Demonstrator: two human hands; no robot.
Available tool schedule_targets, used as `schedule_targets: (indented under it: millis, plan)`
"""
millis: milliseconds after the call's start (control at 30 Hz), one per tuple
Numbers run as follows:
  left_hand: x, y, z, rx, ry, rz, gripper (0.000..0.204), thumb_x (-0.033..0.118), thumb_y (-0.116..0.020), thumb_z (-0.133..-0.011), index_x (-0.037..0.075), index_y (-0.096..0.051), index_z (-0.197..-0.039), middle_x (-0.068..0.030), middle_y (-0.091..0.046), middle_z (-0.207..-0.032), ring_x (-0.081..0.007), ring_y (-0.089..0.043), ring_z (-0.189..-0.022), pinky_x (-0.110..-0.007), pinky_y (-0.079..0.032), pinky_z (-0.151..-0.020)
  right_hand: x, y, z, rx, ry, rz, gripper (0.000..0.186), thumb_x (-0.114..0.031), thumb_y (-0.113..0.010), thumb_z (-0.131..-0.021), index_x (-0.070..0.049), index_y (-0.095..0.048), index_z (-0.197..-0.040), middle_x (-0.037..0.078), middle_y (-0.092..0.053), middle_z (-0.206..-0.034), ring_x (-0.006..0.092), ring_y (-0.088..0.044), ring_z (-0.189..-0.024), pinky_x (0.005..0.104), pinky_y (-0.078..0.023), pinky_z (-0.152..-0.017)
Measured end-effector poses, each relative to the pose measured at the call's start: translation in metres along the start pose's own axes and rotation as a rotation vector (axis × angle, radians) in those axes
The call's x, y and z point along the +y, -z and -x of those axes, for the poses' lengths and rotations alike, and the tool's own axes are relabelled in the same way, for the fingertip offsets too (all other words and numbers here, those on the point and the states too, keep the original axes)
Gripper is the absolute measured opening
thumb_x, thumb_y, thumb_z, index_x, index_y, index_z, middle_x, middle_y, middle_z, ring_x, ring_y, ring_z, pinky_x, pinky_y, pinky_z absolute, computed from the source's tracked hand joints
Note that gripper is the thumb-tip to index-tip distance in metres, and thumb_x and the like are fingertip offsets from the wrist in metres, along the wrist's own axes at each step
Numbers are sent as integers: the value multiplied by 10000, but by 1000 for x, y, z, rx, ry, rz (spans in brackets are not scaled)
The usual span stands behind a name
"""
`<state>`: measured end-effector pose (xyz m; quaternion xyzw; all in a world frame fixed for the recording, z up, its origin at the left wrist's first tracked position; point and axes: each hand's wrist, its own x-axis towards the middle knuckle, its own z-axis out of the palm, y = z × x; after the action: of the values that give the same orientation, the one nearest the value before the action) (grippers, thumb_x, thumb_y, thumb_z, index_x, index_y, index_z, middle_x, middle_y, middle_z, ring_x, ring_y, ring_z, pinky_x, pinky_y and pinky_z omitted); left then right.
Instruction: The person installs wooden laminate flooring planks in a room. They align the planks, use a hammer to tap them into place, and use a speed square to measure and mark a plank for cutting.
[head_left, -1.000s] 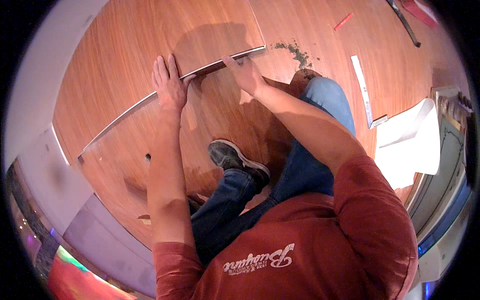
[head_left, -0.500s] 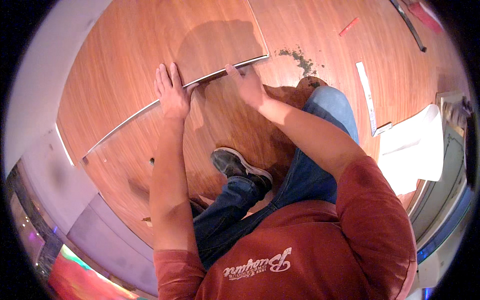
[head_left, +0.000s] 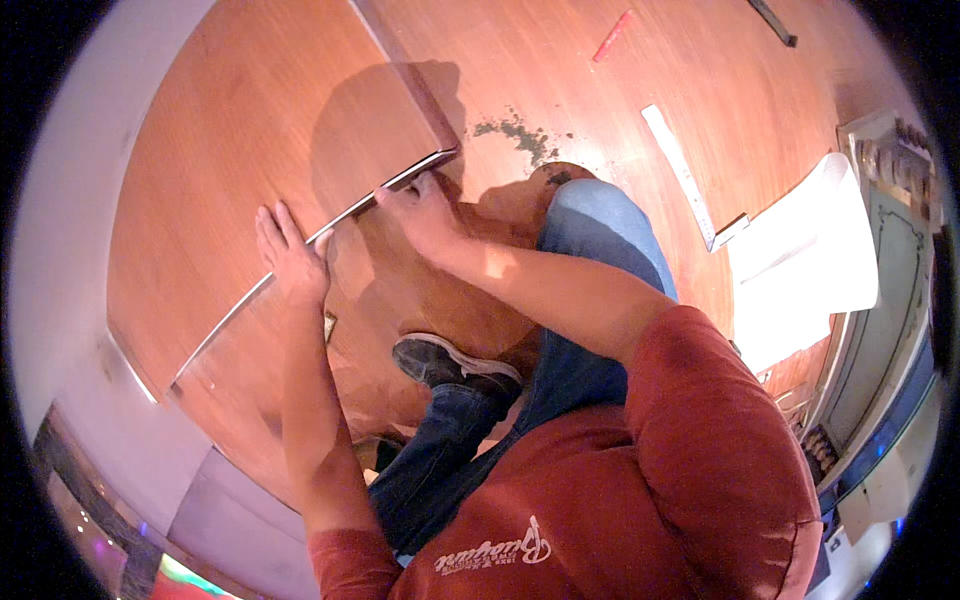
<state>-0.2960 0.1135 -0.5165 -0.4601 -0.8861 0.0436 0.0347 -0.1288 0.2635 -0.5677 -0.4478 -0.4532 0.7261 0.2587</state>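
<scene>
Two hands press on one wood-look floor plank (head_left: 270,170), which lies on the floor (head_left: 560,70) at the upper left of the view, its long pale edge running diagonally from lower left up to a corner near the middle. The left hand (head_left: 288,262) lies flat and open, fingers spread and palm down, on that edge about halfway along; it grips nothing. The right hand (head_left: 425,215) rests at the plank's near corner with fingers stretched forward against the edge, also open and closed on nothing (whether the fingertips tuck under the edge I cannot tell). The plank's corner looks slightly raised, casting a dark shadow on the boards beside it.

Below the hands the person kneels in blue jeans, with a dark shoe (head_left: 450,365) tucked under and one knee (head_left: 590,215) up just right of the right hand. A patch of dark crumbs (head_left: 520,135) sits on the floor just beyond the plank's corner. Farther right lie a long white strip (head_left: 680,175), a small red stick (head_left: 612,35) near the top, and a white sheet (head_left: 800,260) near the right rim, well apart from the plank.
</scene>
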Motion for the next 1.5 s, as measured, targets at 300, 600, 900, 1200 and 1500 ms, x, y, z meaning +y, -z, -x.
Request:
schedule_targets:
  millis: [300,600,900,1200,1500]
  plan:
    - [1,2,2,41,-89,11,914,398,-730,-947,-5,-268,-1624,-316,-249,-1661,-502,-265,-1525,-569,-238,-1249,1,5,-1,-103,-203,-249,503,-123,-785,-925,57,-532,-1320,124,-681,-1234,197,-660,-1152,336,-538,-995]
    - [1,1,-2,34,-105,-30,934,449,-726,-947,-34,-279,-1610,-335,-266,-1645,-518,-291,-1502,-587,-262,-1231,9,-10,-8,93,-235,-291,631,-195,-876,-793,48,-531,-1261,204,-703,-1169,327,-680,-1105,426,-553,-940]
    - [1,1,-3,25,-136,-5,943,527,-660,-974,-33,-261,-1619,-339,-257,-1644,-526,-284,-1501,-596,-256,-1232,15,-9,-12,183,-229,-371,679,-161,-889,-769,27,-546,-1323,186,-718,-1201,306,-689,-1126,414,-545,-981]
    - [4,7,-4,-64,-67,-12,954,373,-736,-935,-21,-214,-1630,-320,-195,-1674,-502,-226,-1535,-569,-223,-1258,-19,8,-9,20,-322,-334,608,-22,-769,-899,20,-466,-1425,120,-631,-1334,214,-613,-1250,344,-496,-1075]
    - [28,5,-10,-19,-26,1,1088,342,-855,-826,-97,-218,-1590,-361,-228,-1645,-520,-235,-1530,-589,-211,-1262,-14,-4,-2,39,-301,-481,732,-44,-746,-930,0,-339,-1537,145,-544,-1457,224,-560,-1337,353,-477,-1094]
